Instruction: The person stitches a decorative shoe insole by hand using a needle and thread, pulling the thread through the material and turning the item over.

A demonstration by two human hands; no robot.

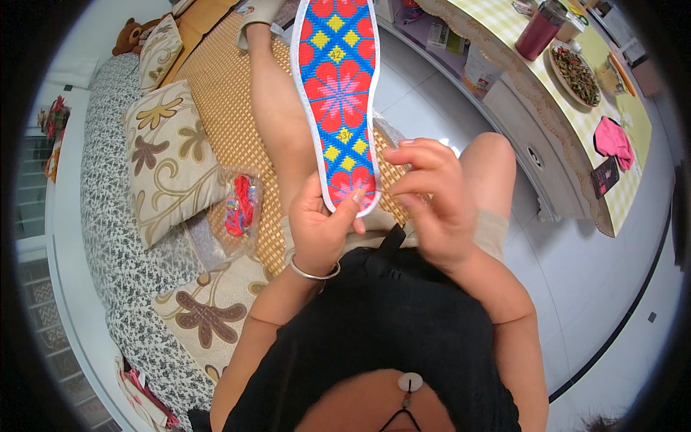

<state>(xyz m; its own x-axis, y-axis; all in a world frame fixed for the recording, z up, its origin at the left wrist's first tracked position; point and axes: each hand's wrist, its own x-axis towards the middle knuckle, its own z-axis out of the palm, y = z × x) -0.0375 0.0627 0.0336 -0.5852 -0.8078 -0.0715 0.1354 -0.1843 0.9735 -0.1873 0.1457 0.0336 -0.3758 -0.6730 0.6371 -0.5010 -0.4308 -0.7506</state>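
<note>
An embroidered insole with red flowers, yellow diamonds, a blue ground and a white edge stands up in front of me, its narrower end toward my lap. My left hand grips that lower end, thumb lying over a red flower. Just right of the insole's edge, my right hand has its thumb and forefinger pinched together. A thin line like a needle or thread runs between that pinch and the insole, too fine to make out surely. The other right fingers are curled loosely above.
On the left, a bag of red and coloured thread lies beside a flower-patterned cushion on the woven mat. To the right stands a checked-cloth table with a dark red flask, a plate of food, a pink cloth and a phone.
</note>
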